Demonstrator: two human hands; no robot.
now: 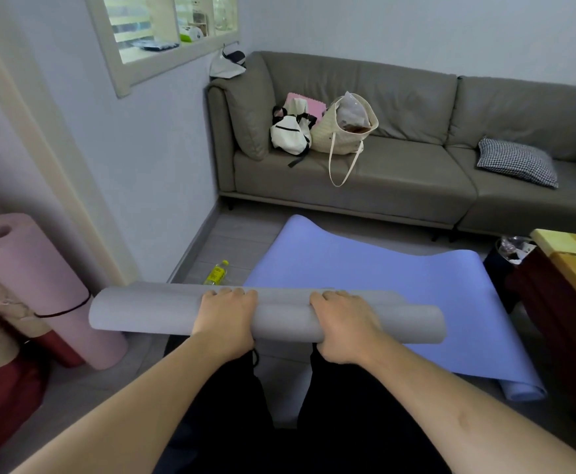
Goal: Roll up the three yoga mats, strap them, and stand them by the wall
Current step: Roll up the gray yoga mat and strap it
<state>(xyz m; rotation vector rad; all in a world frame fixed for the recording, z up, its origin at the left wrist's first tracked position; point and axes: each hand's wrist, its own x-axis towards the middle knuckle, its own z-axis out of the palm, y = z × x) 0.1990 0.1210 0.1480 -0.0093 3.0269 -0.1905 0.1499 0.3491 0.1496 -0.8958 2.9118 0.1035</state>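
The pink mat [40, 289] stood strapped by the wall; both hands, left hand [226, 323] and right hand [343, 328], gripped the rolled grey mat [150, 311], unstrapped; the blue mat [365, 278] lay mostly flat

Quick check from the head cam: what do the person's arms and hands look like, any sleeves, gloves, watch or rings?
Both forearms are bare up to the frame edge, no sleeves showing. The left hand and right hand wear no gloves, and no watch, bracelet or ring is visible. The right forearm has a small darker mark near the frame's lower right. Below the arms, dark black clothing covers the legs.
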